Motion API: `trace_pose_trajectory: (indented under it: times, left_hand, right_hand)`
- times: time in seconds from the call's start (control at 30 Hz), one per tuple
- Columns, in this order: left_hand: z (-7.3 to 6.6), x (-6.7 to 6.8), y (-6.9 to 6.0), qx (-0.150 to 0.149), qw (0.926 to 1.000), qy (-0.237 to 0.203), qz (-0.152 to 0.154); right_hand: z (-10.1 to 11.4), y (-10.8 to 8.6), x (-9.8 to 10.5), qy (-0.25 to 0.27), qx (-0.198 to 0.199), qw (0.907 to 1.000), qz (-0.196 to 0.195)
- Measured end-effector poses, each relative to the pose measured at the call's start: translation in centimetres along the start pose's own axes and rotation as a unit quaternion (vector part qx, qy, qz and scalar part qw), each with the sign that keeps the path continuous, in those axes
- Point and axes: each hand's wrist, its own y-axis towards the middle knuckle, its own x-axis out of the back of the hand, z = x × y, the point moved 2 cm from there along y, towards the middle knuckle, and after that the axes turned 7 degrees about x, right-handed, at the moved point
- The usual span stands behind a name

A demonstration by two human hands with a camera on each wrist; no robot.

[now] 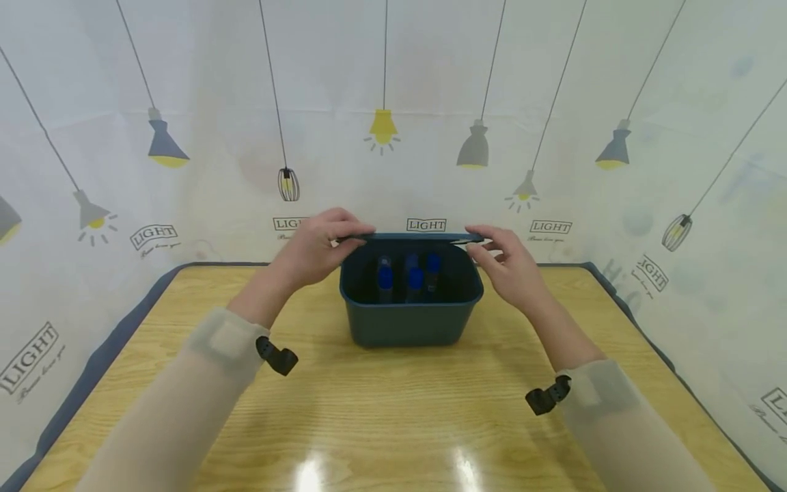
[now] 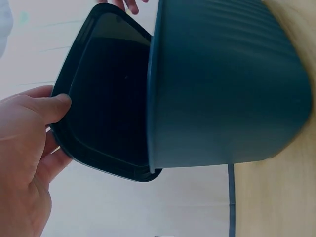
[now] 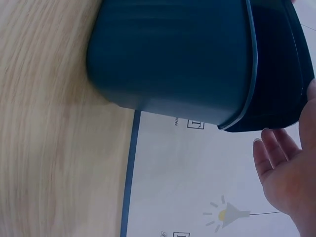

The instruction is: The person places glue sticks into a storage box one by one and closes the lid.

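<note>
A dark teal plastic box (image 1: 406,326) stands on the table with its top uncovered. Inside it are several clear containers with blue caps (image 1: 415,277), their lower parts hidden by the front wall. The matching lid (image 2: 106,84) is tilted up at the box's far rim, seen nearly edge-on in the head view. My left hand (image 1: 316,249) pinches the lid's left edge, thumb (image 2: 60,106) on the inner face and fingers behind. At the lid's right edge, my right hand (image 1: 509,268) grips between thumb and fingers (image 3: 274,148).
The wooden table (image 1: 381,410) extends around the box. A pale cloth printed with lamps (image 1: 430,82) hangs behind and along both sides, with a dark blue border (image 1: 123,348) at the table's edge. A small black camera (image 1: 278,357) is strapped to each wrist.
</note>
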Motion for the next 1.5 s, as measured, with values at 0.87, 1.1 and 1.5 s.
trace_pose_trajectory:
  times: [0.87, 1.1, 1.5]
  left_hand:
    - [0.1, -4.6, -6.8, -0.012, 0.9977, -0.051, -0.044]
    - [0.0, -4.9, -7.4, -0.029, 0.9966, -0.051, -0.059]
    - [-0.3, -5.4, -8.1, -0.029, 0.9958, -0.052, -0.07]
  right_hand:
    - [-1.1, -5.7, -1.5, -0.004, 0.01, 0.9991, 0.041]
    - [-1.0, -6.3, -1.7, -0.009, 0.005, 0.999, 0.045]
    - [-1.6, -6.7, -2.1, -0.006, 0.005, 0.9986, 0.052]
